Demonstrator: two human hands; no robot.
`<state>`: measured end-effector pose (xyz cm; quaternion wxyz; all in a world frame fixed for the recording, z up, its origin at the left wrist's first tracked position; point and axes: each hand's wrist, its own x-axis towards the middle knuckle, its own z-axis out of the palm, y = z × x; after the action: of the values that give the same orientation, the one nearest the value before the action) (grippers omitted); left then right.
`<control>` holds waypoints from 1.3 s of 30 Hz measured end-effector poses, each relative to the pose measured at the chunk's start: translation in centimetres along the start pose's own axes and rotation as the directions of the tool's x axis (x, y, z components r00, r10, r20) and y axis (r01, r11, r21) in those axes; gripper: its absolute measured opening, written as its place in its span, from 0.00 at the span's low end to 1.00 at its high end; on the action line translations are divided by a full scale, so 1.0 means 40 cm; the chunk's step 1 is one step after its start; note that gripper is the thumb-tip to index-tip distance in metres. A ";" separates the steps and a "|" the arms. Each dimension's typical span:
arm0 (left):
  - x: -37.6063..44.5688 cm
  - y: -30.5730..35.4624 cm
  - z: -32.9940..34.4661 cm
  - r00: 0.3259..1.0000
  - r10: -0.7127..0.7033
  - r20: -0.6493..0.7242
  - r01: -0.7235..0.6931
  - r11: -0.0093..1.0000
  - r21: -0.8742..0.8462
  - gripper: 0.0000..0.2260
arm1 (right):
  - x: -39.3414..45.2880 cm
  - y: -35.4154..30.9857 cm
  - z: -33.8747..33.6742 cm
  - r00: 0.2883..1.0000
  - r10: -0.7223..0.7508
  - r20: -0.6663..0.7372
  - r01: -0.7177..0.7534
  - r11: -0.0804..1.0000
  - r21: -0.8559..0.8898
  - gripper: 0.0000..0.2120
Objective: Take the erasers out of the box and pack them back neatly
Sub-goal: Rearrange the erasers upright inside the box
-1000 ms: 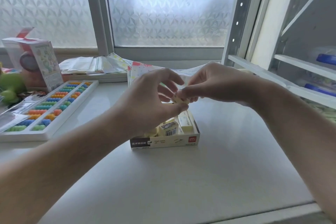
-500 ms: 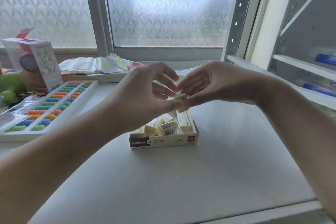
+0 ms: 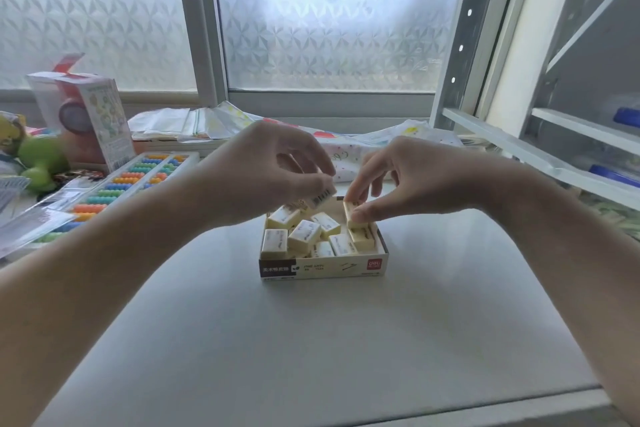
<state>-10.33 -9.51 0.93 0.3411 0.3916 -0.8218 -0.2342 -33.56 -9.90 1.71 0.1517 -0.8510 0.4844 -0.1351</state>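
Observation:
A shallow cardboard eraser box (image 3: 323,266) sits open on the white table, mid-frame. Several cream-yellow erasers (image 3: 304,234) lie jumbled inside it, some tilted on others. My left hand (image 3: 266,177) hovers over the box's back left and pinches one eraser (image 3: 323,198) with a barcode showing. My right hand (image 3: 405,177) is over the back right corner, thumb and fingers pinching another eraser (image 3: 351,213) held upright just above the ones in the box.
A white abacus (image 3: 114,189) with coloured beads lies at the left, beside a toy carton (image 3: 86,114) and a green toy (image 3: 38,163). Patterned paper sheets (image 3: 346,149) lie behind the box under the window. A shelf frame (image 3: 540,152) stands at the right.
Both hands were together above the box on one eraser; now they have parted and dropped lower, each holding its own eraser over the box.

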 end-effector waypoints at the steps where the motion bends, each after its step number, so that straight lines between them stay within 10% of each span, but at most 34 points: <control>1: 0.003 -0.007 -0.001 0.999 -0.023 -0.041 0.024 1.000 0.011 0.02 | 0.000 -0.002 0.001 1.000 0.012 0.015 -0.012 1.000 -0.012 0.11; 39: -0.010 -0.036 0.064 0.962 0.046 0.268 -0.128 0.946 0.297 0.13 | -0.036 -0.062 -0.023 0.950 0.071 0.304 -0.062 0.997 -0.040 0.18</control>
<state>-11.34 -9.73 -1.83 0.1754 0.3697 -0.9024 -0.1350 -32.68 -7.57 3.41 0.2162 -0.8470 0.4855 0.0103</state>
